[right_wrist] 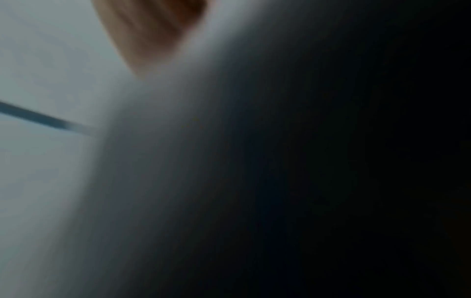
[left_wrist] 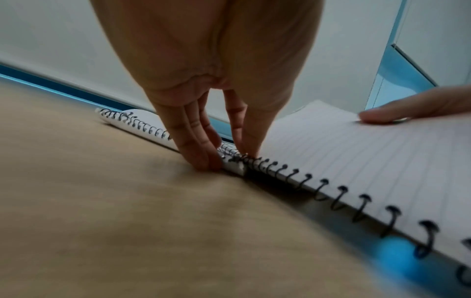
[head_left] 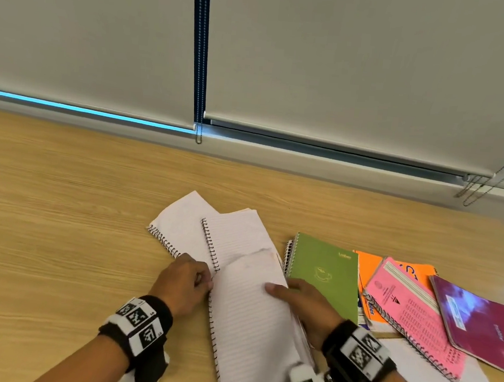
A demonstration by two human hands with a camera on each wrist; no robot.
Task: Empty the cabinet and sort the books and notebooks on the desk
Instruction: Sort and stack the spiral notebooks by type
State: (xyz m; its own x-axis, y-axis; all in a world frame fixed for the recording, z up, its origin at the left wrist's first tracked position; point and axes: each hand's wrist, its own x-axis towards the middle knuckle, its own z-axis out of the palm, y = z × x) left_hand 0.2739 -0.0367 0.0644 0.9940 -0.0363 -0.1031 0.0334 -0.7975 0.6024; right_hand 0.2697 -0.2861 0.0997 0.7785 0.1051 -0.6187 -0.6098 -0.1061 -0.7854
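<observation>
A large white lined spiral notebook (head_left: 249,329) lies open-faced on the wooden desk (head_left: 58,203) in front of me. My left hand (head_left: 205,278) pinches its top spiral corner (left_wrist: 237,159) between thumb and fingers. Over on the page's right edge is my right hand (head_left: 281,292), thumb on top of the page, fingers hidden beneath. Its top overlaps a second white lined notebook (head_left: 234,238), which lies across a third (head_left: 180,221). The right wrist view is dark and blurred and shows only part of the hand (right_wrist: 153,30).
To the right lie a green spiral notebook (head_left: 325,275), an orange one (head_left: 370,263), a pink one (head_left: 408,313) and a magenta book (head_left: 484,324), overlapping. Roller blinds (head_left: 349,61) with bead chains (head_left: 200,62) hang behind the desk.
</observation>
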